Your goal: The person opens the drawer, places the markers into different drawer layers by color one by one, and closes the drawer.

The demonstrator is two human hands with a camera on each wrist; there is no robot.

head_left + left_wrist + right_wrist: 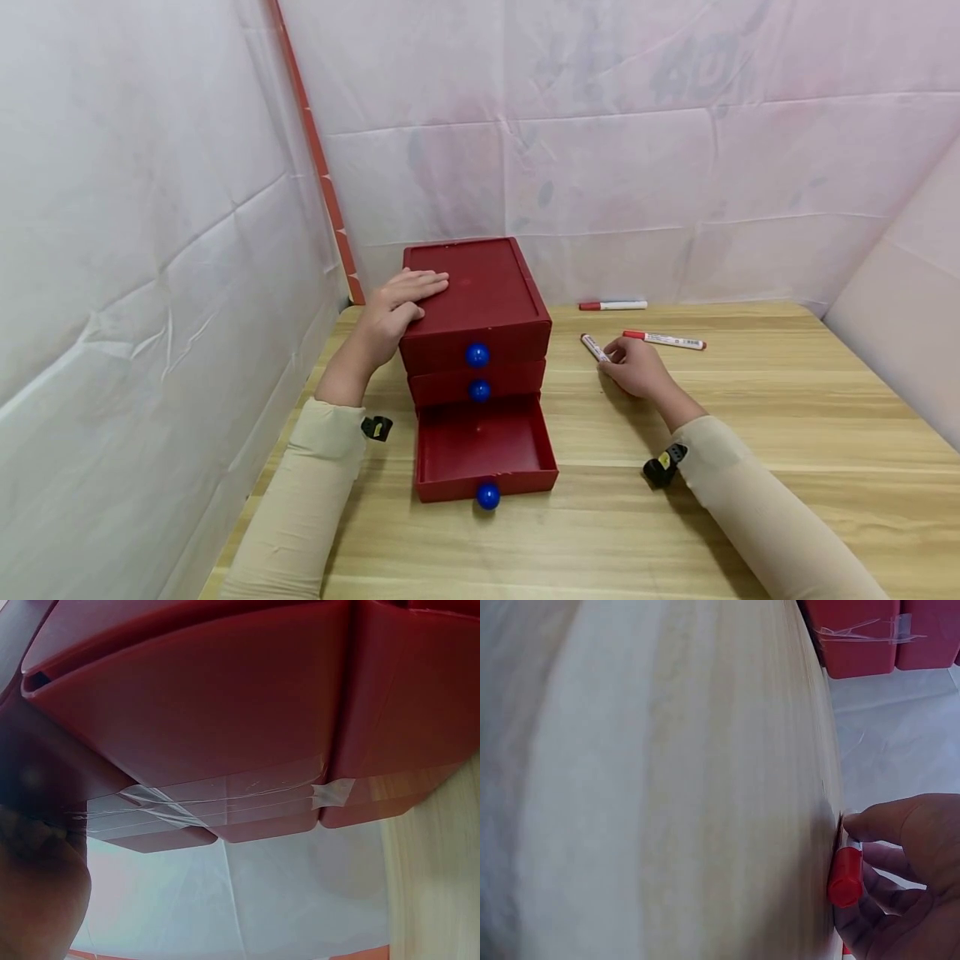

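We note the right hand on the wooden table, its fingers curled round the nearest marker; the right wrist view confirms it, thumb and fingers pinching the barrel behind the red cap. The marker lies just right of the red drawer box, its long axis running from the fingers away and slightly left, toward the box and the back wall, free end pointing off the fingertips.

The open bottom drawer lies to the left of this hand and nearer to us (its blue knob sits at the front edge). We judge that the right hand is clearly the nearer one to the marker.

The left hand rests flat on the box top at its left edge, fingers extended, gripping nothing; its wrist camera shows only the taped red side of the box.

Two more markers lie farther back: one just beyond the right hand, another near the wall.
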